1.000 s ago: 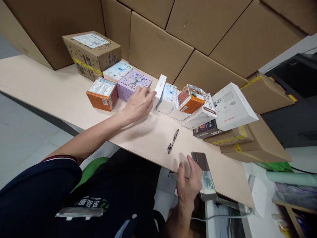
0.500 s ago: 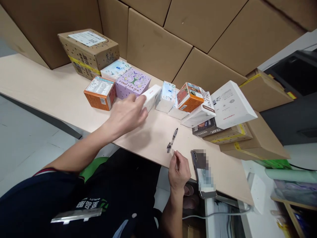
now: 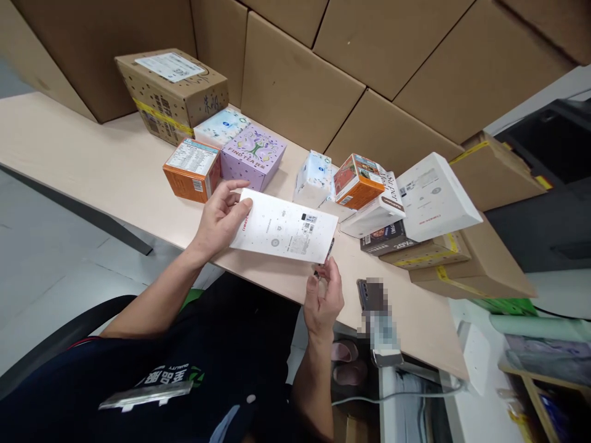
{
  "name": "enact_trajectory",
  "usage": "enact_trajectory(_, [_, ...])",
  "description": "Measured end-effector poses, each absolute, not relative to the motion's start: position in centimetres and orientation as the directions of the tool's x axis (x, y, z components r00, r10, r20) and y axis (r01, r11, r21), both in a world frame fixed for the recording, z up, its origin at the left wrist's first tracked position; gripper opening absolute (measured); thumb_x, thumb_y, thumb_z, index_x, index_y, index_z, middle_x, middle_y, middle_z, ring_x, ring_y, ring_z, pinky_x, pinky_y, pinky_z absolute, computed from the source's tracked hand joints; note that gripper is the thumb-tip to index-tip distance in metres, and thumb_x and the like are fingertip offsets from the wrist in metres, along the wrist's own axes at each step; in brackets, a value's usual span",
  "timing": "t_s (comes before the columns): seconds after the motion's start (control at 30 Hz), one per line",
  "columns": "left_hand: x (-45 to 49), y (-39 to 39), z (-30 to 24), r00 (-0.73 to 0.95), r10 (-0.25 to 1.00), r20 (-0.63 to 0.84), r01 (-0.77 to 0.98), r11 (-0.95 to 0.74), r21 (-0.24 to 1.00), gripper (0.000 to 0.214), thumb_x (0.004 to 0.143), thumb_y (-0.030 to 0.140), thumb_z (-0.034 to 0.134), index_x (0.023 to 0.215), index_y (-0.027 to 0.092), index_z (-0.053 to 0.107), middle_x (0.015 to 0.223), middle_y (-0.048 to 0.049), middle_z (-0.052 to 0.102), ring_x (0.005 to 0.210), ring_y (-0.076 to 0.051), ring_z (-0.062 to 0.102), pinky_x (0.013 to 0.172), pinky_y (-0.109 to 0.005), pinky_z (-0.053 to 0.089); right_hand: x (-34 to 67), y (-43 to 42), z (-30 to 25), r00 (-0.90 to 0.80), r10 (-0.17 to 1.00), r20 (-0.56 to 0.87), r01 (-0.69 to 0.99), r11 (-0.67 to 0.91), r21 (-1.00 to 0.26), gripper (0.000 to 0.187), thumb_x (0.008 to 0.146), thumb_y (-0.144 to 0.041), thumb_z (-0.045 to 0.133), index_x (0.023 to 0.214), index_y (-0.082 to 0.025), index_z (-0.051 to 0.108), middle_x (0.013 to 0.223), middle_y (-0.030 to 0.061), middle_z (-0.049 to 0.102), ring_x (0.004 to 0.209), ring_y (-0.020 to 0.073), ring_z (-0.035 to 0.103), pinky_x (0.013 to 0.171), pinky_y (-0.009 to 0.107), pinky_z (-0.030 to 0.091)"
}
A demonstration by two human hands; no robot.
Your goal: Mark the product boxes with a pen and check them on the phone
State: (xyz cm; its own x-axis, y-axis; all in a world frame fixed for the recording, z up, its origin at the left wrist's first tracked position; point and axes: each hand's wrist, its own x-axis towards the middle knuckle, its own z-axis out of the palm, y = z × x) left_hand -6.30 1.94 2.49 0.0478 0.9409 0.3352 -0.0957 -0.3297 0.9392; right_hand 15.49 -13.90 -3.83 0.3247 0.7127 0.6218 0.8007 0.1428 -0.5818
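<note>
Judged to be at the handling stage, with the white printed carton (image 3: 286, 231) raised and tilted above the table (image 3: 124, 172). Next, support the free end to balance the one-sided grip. Right hand (image 3: 324, 298) half-curled, thumb and fingers parted, near the carton's lower corner; possibly touching, not clear from this view. Left hand (image 3: 219, 221) gripping the opposite end, thumb on the printed face. Farther back: orange carton (image 3: 184, 181), purple FIND TEA box (image 3: 253, 154), stacked cardboard boxes (image 3: 295, 92).
</note>
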Motion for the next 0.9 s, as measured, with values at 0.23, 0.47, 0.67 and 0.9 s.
enact_trajectory(0.23, [-5.2, 2.5, 0.2, 0.167, 0.968, 0.186, -0.089, -0.173, 0.981, 0.050, 0.093, 0.052, 0.064, 0.132, 0.020, 0.057, 0.098, -0.0067, 0.075, 0.075, -0.018, 0.070, 0.060, -0.027, 0.056, 15.8, -14.2, -4.7, 0.404, 0.702, 0.587, 0.706, 0.168, -0.688, 0.055, 0.098, -0.029, 0.064, 0.150, -0.018, 0.050, 0.133, 0.0190, 0.067, 0.110, 0.0252, 0.073, 0.097, 0.048, 0.063])
enact_trajectory(0.47, [-5.7, 3.5, -1.9, 0.080, 0.974, 0.212, 0.052, -0.216, 0.975, 0.054, 0.088, 0.037, 0.063, 0.141, 0.025, 0.065, 0.148, -0.0092, 0.062, 0.137, -0.032, 0.057, 0.109, -0.047, 0.053, 15.7, -14.2, -4.5, 0.389, 0.682, 0.619, 0.777, 0.119, -0.618, 0.050, 0.100, -0.028, 0.061, 0.148, -0.021, 0.051, 0.134, 0.0174, 0.067, 0.119, 0.0263, 0.070, 0.099, 0.048, 0.063])
enact_trajectory(0.67, [-5.4, 2.9, 0.0, 0.141, 0.988, -0.058, -0.205, 0.086, 0.975, 0.072, 0.075, 0.029, 0.068, 0.147, 0.023, 0.061, 0.146, -0.0064, 0.064, 0.129, -0.031, 0.060, 0.099, -0.038, 0.056, 16.2, -14.1, -4.9, 0.321, 0.640, 0.698, 0.835, 0.156, -0.527, 0.057, 0.099, -0.026, 0.061, 0.154, -0.027, 0.045, 0.136, 0.0153, 0.063, 0.126, 0.0265, 0.066, 0.100, 0.049, 0.063])
enact_trajectory(0.9, [-5.6, 2.2, 1.3, 0.300, 0.945, -0.127, -0.327, 0.227, 0.917, 0.059, 0.076, 0.035, 0.073, 0.133, 0.021, 0.070, 0.130, -0.0067, 0.071, 0.110, -0.026, 0.068, 0.086, -0.033, 0.055, 16.6, -14.4, -5.5, 0.389, 0.603, 0.696, 0.813, 0.132, -0.568, 0.054, 0.099, -0.027, 0.063, 0.152, -0.025, 0.050, 0.130, 0.0162, 0.060, 0.124, 0.0272, 0.063, 0.096, 0.048, 0.064])
